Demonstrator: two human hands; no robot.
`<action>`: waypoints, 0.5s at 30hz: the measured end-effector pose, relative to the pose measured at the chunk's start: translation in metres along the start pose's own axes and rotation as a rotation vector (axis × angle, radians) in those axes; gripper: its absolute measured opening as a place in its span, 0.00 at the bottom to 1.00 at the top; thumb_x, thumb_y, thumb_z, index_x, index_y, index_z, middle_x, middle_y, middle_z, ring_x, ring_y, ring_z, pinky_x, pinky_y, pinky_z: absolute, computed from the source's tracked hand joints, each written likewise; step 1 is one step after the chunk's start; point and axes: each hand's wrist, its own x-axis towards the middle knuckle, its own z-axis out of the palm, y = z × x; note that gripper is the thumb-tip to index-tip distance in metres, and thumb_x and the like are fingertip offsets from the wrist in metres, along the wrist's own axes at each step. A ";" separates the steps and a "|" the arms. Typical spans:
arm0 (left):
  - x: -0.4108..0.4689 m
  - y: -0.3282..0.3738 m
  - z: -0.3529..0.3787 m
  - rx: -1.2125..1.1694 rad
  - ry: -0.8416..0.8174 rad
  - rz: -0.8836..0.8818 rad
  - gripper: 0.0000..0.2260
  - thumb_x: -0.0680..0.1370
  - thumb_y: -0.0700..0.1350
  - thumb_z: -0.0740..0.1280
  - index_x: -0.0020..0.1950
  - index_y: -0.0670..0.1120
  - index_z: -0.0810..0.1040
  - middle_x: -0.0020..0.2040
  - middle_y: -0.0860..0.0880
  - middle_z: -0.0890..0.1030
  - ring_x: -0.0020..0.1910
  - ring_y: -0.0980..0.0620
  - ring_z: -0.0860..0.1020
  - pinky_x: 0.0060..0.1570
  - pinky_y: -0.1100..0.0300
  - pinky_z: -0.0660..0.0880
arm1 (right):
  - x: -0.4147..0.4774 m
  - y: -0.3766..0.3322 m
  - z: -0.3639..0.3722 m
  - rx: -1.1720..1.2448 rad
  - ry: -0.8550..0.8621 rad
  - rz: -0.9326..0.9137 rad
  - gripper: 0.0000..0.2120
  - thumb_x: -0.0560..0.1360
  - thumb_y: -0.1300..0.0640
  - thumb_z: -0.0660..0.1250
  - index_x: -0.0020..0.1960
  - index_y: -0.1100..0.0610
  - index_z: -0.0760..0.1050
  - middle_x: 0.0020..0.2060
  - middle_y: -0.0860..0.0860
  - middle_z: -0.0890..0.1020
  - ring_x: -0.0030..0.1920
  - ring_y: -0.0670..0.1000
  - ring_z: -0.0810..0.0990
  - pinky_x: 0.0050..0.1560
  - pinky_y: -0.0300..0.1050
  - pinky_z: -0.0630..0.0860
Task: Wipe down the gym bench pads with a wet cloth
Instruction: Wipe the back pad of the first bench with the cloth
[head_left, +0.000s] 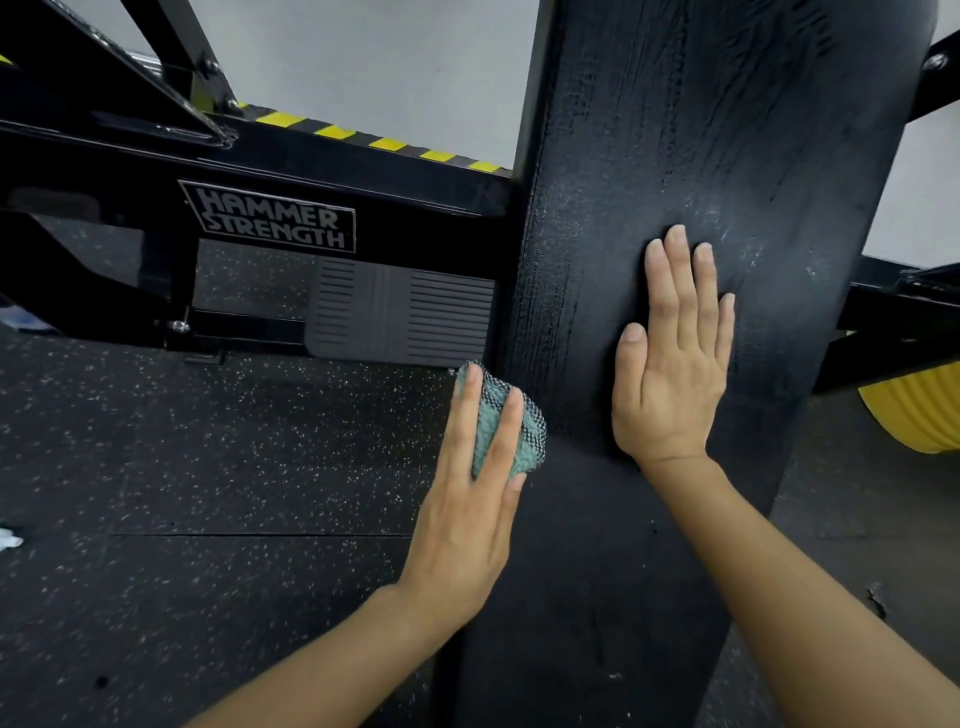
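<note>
One black frame (270, 221) stands at the left on the speckled floor (208, 467). The left grip (462, 519), fingers straight, presses one teal cloth (530, 431) against the left edge of the one bench pad (701, 130). The right grip (670, 374) lies flat on the pad, fingers together.

Right hand (672, 364) flat on bench pad (701, 130); left hand (467, 519) pressing cloth (524, 431) against pad's left edge; machine frame (260, 156) behind, left.
</note>
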 end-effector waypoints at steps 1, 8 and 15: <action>0.007 0.001 -0.001 -0.018 0.010 0.002 0.28 0.83 0.44 0.53 0.81 0.53 0.46 0.81 0.49 0.39 0.81 0.45 0.47 0.77 0.60 0.54 | 0.000 0.000 0.000 0.000 0.003 -0.002 0.26 0.81 0.52 0.46 0.79 0.53 0.55 0.78 0.49 0.58 0.79 0.50 0.52 0.78 0.54 0.48; 0.100 0.010 -0.015 -0.059 0.131 0.003 0.25 0.85 0.42 0.53 0.80 0.45 0.49 0.81 0.41 0.48 0.81 0.42 0.48 0.77 0.42 0.56 | 0.000 0.000 0.000 0.010 0.001 -0.008 0.26 0.81 0.52 0.47 0.79 0.53 0.55 0.78 0.49 0.58 0.79 0.50 0.52 0.78 0.54 0.48; 0.082 0.006 -0.011 -0.057 0.133 0.026 0.24 0.85 0.43 0.53 0.80 0.44 0.52 0.81 0.41 0.51 0.80 0.46 0.53 0.75 0.45 0.62 | 0.000 0.000 0.000 0.021 0.016 -0.017 0.26 0.81 0.52 0.47 0.79 0.53 0.56 0.78 0.49 0.59 0.79 0.51 0.53 0.78 0.54 0.48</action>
